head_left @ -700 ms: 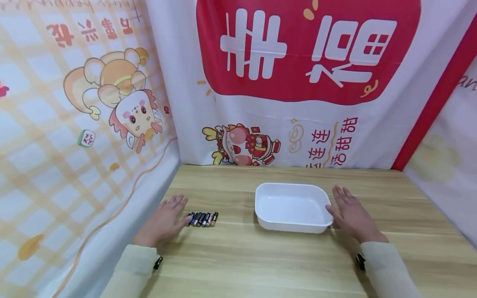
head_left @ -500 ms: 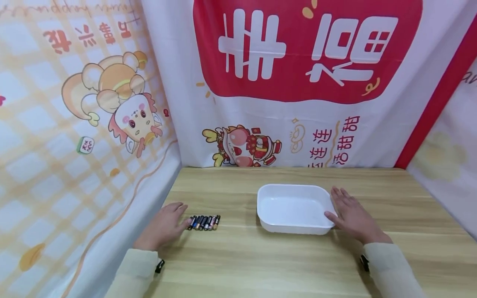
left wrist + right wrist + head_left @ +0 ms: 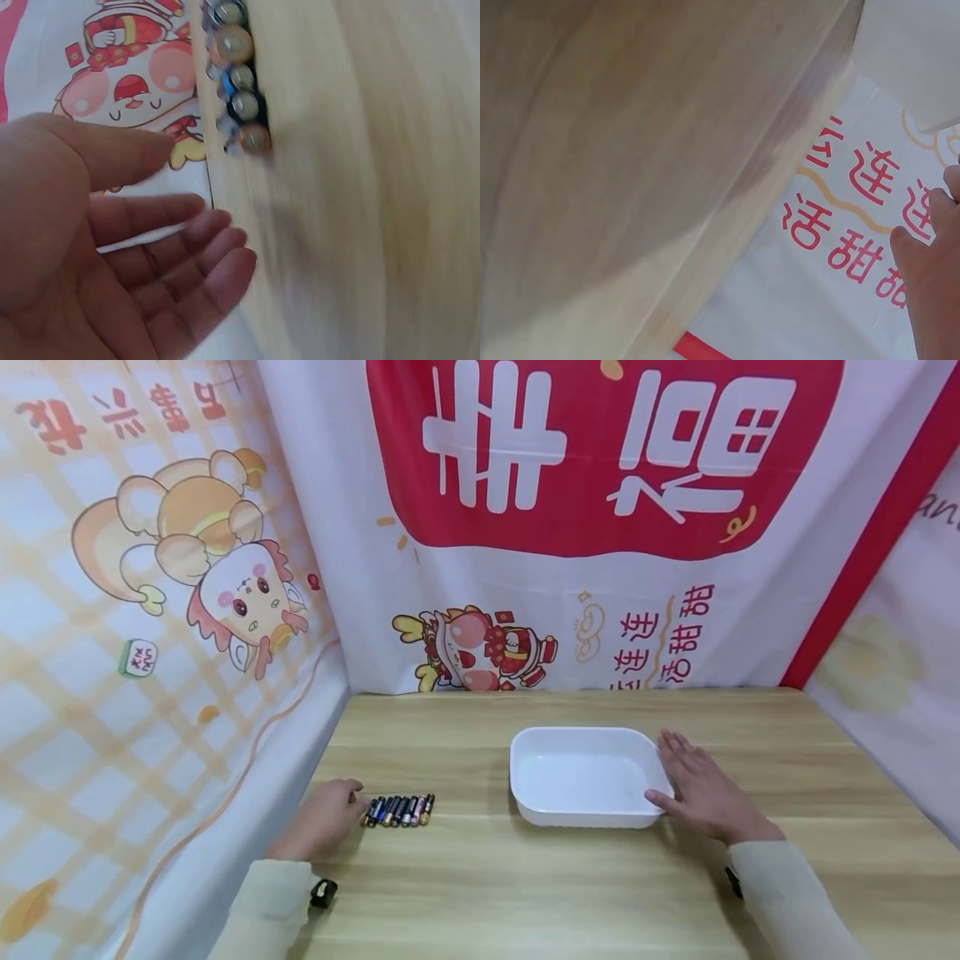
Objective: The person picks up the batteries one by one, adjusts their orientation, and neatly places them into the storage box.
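A row of several small cylindrical batteries (image 3: 400,811) lies on the wooden table, ends facing the near side. Just left of the row is my left hand (image 3: 330,814), its fingers loosely bent. In the left wrist view, a gap shows between its thumb and the nearest battery (image 3: 253,140), and nothing is held. A white rectangular tray (image 3: 588,817) stands to the right of centre. My right hand (image 3: 701,789) lies along the tray's right side with fingers extended, the thumb overlapping the rim. Whether it touches the tray is unclear.
The wooden table (image 3: 480,893) carries the tray and batteries. Printed cloths hang around it: a checked one (image 3: 172,635) on the left and a red and white one (image 3: 600,552) at the back. Bare wood separates the batteries from the tray.
My left hand has drawn back slightly from the row and its fingers have bent more, uncovering the leftmost batteries. The right thumb now overlaps the tray rim more. The head view has shifted slightly.
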### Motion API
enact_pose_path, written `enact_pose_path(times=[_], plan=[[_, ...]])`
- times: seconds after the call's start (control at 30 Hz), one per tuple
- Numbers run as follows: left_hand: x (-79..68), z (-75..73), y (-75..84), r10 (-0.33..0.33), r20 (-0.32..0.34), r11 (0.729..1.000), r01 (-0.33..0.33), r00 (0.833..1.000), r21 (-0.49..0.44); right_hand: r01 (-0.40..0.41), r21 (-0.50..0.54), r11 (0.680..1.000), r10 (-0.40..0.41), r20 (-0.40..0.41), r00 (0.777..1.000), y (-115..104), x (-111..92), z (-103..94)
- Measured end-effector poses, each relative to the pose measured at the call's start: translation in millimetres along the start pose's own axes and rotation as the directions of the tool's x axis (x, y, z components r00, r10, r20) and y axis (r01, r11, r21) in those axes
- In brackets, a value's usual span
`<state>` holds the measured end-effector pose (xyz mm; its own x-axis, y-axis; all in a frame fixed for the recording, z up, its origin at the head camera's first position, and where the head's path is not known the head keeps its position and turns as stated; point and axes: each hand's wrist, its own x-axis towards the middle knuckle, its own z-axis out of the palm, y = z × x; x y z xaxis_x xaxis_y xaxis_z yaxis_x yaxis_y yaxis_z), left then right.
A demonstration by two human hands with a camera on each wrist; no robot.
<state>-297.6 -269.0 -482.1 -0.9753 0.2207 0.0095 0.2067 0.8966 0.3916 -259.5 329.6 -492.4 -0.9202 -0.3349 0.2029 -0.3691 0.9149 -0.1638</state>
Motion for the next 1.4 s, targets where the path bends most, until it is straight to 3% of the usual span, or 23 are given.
enact_pose_path(times=[0.17, 0.33, 0.77, 0.9, 1.13, 1.4], plan=[[2.5, -2.7, 1.1, -0.067, 0.060, 0.998, 0.068, 0.996, -0.017, 0.000, 0.019, 1.000, -0.001, 0.048, 0.999, 2.7, 4.8, 0.8], [4.6, 0.4, -0.4, -0.036, 0.030, 0.999, 0.036, 0.999, 0.005, -0.004, 0.045, 0.999, 0.000, 0.078, 0.997, 3.7, 5.4, 0.8], [5.2, 15.7, 7.0, -0.066, 0.038, 0.998, 0.066, 0.997, -0.015, 0.052, 0.060, 0.997, -0.057, 0.088, 0.995, 2.8, -5.8, -1.6], [5.9, 8.7, 4.7, -0.095, 0.035, 0.995, 0.095, 0.995, -0.010, 0.070, 0.049, 0.996, -0.073, 0.071, 0.995, -2.5, 2.4, -2.9], [12.5, -1.0, 2.1, -0.093, 0.102, 0.996, 0.091, 0.990, 0.023, 0.082, 0.049, 0.995, -0.085, 0.052, 0.995, -12.8, 0.2, 2.1], [17.4, 6.4, 5.5, -0.079, 0.110, 0.997, 0.079, 0.991, 0.010, 0.029, 0.053, 0.998, -0.035, 0.103, 0.994, -0.6, 0.2, -4.2]])
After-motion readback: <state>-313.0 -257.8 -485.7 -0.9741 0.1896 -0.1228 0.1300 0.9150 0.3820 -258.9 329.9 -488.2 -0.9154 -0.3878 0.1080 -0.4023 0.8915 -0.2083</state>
